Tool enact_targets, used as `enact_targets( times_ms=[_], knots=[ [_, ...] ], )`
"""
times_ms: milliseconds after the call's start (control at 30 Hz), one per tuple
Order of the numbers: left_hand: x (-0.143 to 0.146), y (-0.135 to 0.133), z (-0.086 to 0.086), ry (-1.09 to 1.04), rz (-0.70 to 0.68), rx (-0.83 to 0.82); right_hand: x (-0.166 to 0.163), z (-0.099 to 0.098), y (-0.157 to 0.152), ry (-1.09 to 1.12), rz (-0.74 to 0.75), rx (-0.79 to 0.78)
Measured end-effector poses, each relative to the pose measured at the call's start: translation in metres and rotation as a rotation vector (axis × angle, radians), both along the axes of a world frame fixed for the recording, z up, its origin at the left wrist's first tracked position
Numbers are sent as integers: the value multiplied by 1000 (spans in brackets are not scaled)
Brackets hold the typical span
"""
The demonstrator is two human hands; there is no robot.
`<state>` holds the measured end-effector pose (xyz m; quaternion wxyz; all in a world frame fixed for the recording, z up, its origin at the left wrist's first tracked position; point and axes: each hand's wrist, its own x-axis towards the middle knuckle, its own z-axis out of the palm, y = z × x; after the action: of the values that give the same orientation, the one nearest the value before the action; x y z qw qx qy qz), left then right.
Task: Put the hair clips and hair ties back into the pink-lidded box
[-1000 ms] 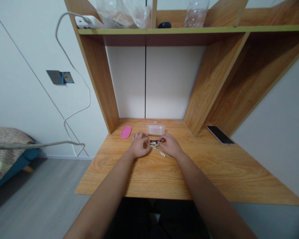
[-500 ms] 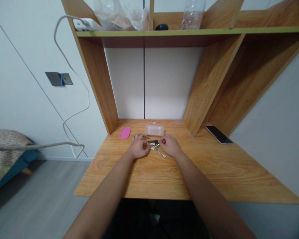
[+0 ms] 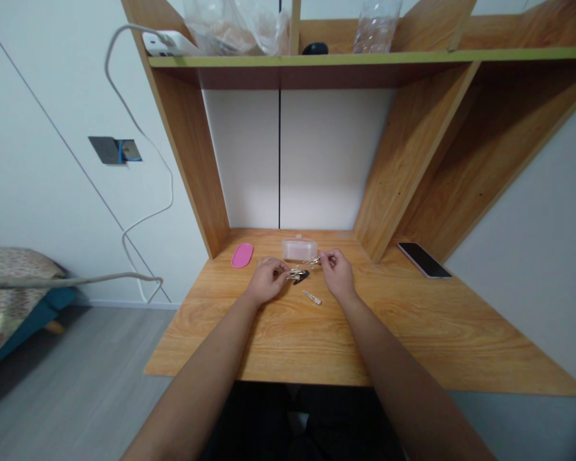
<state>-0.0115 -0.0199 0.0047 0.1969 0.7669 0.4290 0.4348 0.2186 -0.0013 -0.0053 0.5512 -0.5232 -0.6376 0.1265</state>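
Observation:
My left hand (image 3: pixel 267 280) is closed at the fingertips on several silvery metal hair clips (image 3: pixel 295 273), just above the desk. A black clip (image 3: pixel 304 278) lies against them. Farther right, my right hand (image 3: pixel 337 271) pinches a few more silvery hair clips (image 3: pixel 313 260) near the front of a clear plastic box (image 3: pixel 299 252). Nearer to me, a single metal hair clip (image 3: pixel 312 297) rests on the wood between my hands. How many clips are in each hand is hard to make out.
A pink oval lid (image 3: pixel 242 255) lies on the desk (image 3: pixel 297 346) left of the box. The phone (image 3: pixel 423 260) is at the right, beside an upright panel. Overhead, a shelf (image 3: pixel 249 62) carries a plastic bag, a bottle and a white power strip.
My right hand has lifted some clips from the pile and moved slightly right and away from me. The single clip now lies apart. My left hand stays nearly in place.

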Motion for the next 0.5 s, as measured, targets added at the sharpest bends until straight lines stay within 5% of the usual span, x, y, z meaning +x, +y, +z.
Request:
enact_targets(
  times_ms=[500],
  knots=[
    [4,20,-19,-354,49,-109,-1,-3,7,216,171,-39]
  ],
)
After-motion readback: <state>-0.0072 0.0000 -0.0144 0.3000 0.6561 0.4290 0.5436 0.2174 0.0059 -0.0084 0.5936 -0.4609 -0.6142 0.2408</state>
